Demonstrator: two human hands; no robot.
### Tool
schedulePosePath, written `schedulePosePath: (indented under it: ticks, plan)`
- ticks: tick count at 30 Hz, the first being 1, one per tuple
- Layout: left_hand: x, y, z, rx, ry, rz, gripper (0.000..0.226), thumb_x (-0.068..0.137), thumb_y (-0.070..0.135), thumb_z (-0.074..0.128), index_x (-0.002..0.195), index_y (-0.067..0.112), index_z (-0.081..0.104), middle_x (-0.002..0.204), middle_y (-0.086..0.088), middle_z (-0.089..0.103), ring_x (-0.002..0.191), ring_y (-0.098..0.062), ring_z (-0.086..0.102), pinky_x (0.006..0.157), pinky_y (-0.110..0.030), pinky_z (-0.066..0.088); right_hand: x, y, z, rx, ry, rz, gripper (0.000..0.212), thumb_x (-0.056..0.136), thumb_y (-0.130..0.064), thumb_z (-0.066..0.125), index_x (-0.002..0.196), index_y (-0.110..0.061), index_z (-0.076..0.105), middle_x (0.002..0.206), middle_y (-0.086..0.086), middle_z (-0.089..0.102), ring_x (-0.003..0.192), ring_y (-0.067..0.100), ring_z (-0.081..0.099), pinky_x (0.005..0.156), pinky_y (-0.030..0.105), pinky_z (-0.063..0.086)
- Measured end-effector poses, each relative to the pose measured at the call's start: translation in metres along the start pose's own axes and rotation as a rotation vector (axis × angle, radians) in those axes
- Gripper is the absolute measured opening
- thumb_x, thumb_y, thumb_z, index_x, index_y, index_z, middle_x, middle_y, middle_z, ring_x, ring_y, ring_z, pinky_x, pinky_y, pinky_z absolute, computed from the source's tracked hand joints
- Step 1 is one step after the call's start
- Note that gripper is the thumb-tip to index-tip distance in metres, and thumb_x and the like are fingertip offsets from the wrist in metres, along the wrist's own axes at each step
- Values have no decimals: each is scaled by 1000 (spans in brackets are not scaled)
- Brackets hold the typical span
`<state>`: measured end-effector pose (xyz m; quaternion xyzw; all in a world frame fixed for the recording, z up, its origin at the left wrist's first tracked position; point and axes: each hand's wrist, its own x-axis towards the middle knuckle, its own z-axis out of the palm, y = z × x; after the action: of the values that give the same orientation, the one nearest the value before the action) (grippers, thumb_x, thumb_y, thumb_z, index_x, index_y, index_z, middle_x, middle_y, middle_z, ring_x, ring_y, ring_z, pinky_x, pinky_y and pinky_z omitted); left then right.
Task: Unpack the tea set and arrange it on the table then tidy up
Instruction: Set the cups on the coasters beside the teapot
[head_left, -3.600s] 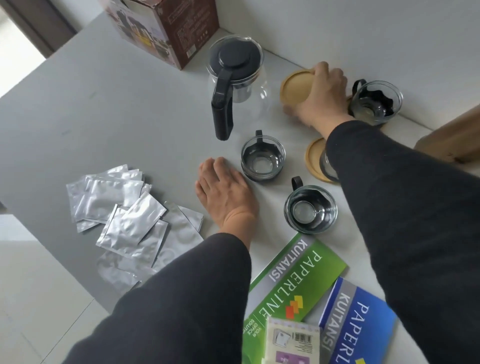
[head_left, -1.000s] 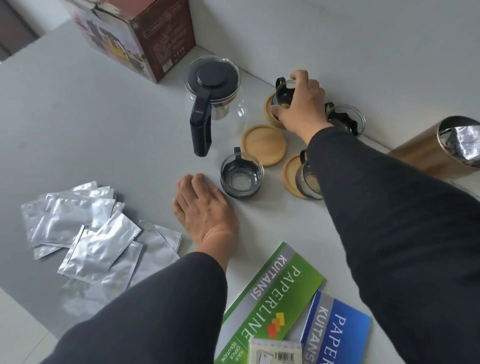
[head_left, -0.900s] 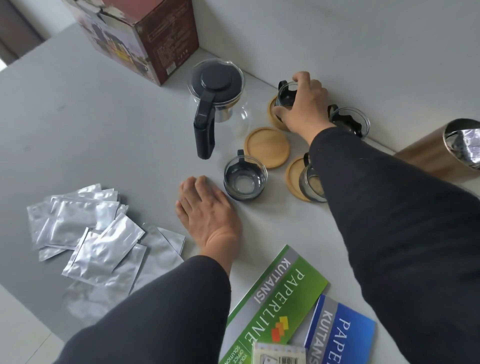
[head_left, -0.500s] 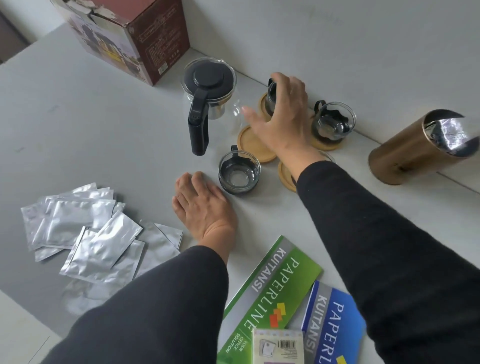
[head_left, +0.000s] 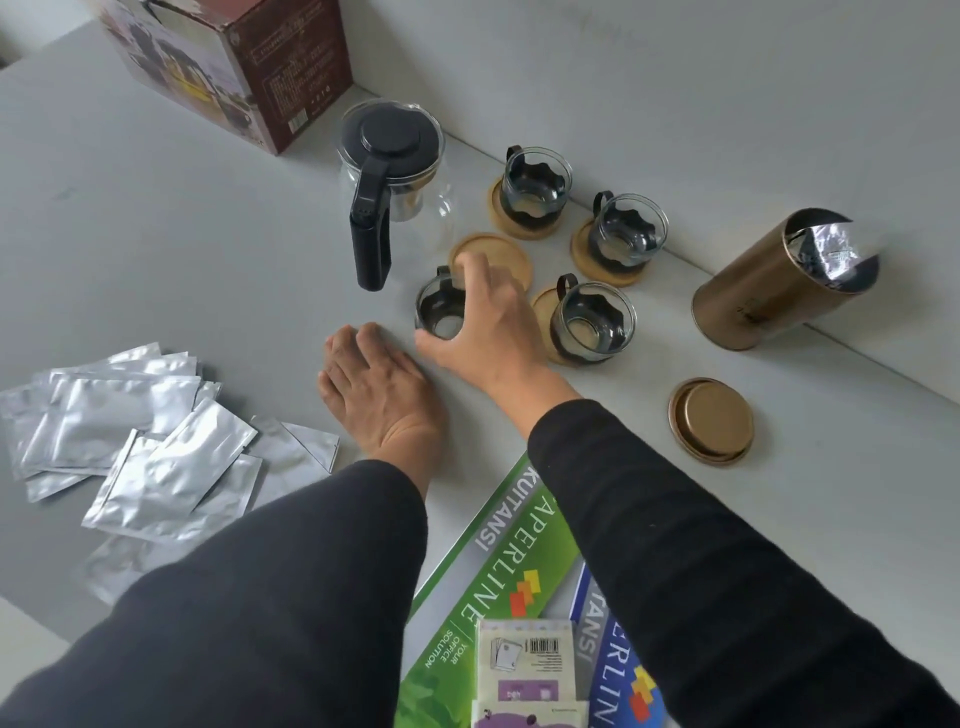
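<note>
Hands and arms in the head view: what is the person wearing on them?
Both arms wear long, plain black sleeves ending at the wrist. The left hand and right hand are bare: no gloves, rings, watch or markings visible.

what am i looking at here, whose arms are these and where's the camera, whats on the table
There is no machine here: these are a person's two arms in dark sleeves, filmed by a camera worn on their head, looking forward and down.

The left hand rests flat on the grey table. The right hand reaches round a glass cup standing on the bare table; whether it already grips it is hard to tell.

Three more cups sit on wooden coasters, for example the far one. One coaster is empty. Beside them stand a glass teapot with a black lid and handle, a brown box, and a gold tin on its side with its lid off. Foil sachets lie left; paper packs lie near.
</note>
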<state>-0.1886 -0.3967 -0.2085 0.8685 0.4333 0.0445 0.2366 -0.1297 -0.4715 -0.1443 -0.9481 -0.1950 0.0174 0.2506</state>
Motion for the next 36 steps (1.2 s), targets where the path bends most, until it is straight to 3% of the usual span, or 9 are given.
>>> schedulePosePath:
  ticks: [6, 16, 28, 36]
  plan:
    - [1, -1, 1, 0, -1, 2, 36, 98, 29, 29, 132, 24, 37, 149, 3, 25, 144, -18, 13, 118, -36, 6, 40, 21, -31, 6, 153, 26, 65, 68, -39, 72, 118, -7, 46, 111, 14, 57, 102, 32, 54, 84, 33, 43]
    - [1, 1, 1, -11, 18, -12, 36, 98, 28, 31, 133, 25, 39, 148, 4, 28, 144, -15, 14, 118, -35, 7, 70, 40, -28, 15, -19, 51, 69, 72, -35, 76, 126, -11, 40, 123, 10, 52, 115, 27, 48, 88, 27, 39]
    - [2, -2, 1, -5, 41, -17, 35, 97, 28, 32, 131, 25, 40, 146, 4, 29, 143, -15, 15, 117, -35, 9, 57, 27, -19, 2, -62, 38, 76, 68, -39, 76, 128, -9, 40, 124, 13, 53, 113, 31, 50, 92, 36, 45]
    - [-7, -5, 5, 3, 19, 24, 33, 98, 28, 30, 129, 23, 39, 147, 1, 27, 143, -18, 15, 116, -35, 8, 37, 34, -28, -33, -32, 2, 83, 71, -45, 75, 136, -12, 35, 131, 12, 48, 120, 30, 45, 97, 32, 37]
